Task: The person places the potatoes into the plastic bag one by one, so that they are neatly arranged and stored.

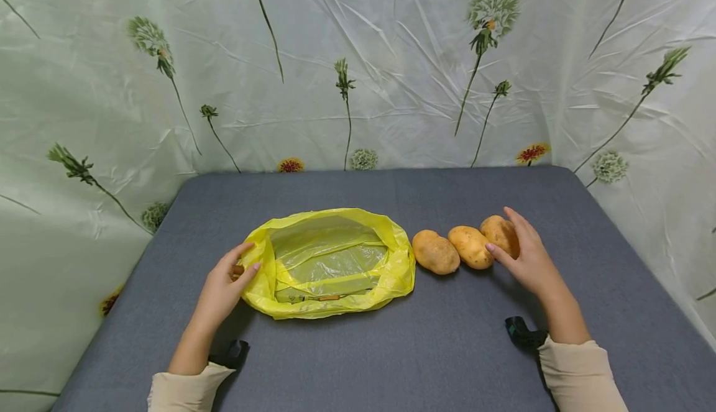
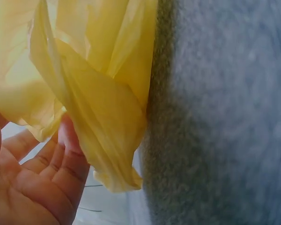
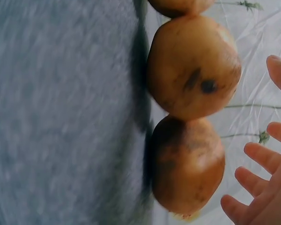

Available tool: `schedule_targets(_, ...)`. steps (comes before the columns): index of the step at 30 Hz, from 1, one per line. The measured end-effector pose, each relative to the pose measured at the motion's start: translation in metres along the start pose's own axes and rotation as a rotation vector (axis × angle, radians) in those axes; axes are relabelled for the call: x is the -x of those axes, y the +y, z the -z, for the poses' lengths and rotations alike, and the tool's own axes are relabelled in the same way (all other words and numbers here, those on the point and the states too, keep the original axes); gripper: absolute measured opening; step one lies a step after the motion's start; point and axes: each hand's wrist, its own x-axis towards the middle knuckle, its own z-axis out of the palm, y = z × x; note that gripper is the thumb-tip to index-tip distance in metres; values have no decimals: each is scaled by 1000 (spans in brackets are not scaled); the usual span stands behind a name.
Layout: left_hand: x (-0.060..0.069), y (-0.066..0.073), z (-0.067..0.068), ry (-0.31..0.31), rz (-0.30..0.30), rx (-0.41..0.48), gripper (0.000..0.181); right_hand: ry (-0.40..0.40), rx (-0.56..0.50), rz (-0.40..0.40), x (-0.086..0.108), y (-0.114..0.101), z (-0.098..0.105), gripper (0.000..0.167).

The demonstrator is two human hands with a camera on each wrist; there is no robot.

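A yellow plastic bag (image 1: 399, 266) lies with its wide mouth facing up on the grey surface. My left hand (image 1: 222, 284) holds the bag's left edge, thumb over the rim and fingers at its outer side. In the left wrist view, folds of the bag (image 2: 103, 112) partly hide the fingertips of the left hand (image 2: 42, 183). Right of the bag lie three potatoes in a row: a left potato (image 1: 435, 252), a middle potato (image 1: 470, 247) and a right potato (image 1: 496, 233). My right hand (image 1: 531, 260) is beside the right potato, fingers spread; the right wrist view shows them apart from the potatoes (image 3: 192, 70).
The grey padded tabletop (image 1: 380, 368) has rounded far corners. A pale curtain (image 1: 403, 39) printed with dandelions hangs behind it and along both sides. Black wrist devices (image 1: 524, 332) sit at both sleeves.
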Motion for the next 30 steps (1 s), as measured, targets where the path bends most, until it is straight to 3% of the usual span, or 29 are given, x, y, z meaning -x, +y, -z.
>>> schedule_targets(4,1,-3,0,0,39,107,47,3,-20,-29,2,6,0,74)
schedule_targets(11,1,-8,-5,9,57,357,46,-1,-64,-95,4,15,1,72)
schedule_targets(15,1,-7,-6,16,59,447,46,19,-116,-131,7,20,-1,71)
schedule_targets(25,0,-8,-10,34,73,430,47,100,-128,-135,14,27,-8,61)
schedule_targets(30,1,-9,-11,45,75,429,46,84,-124,-172,15,27,-8,64)
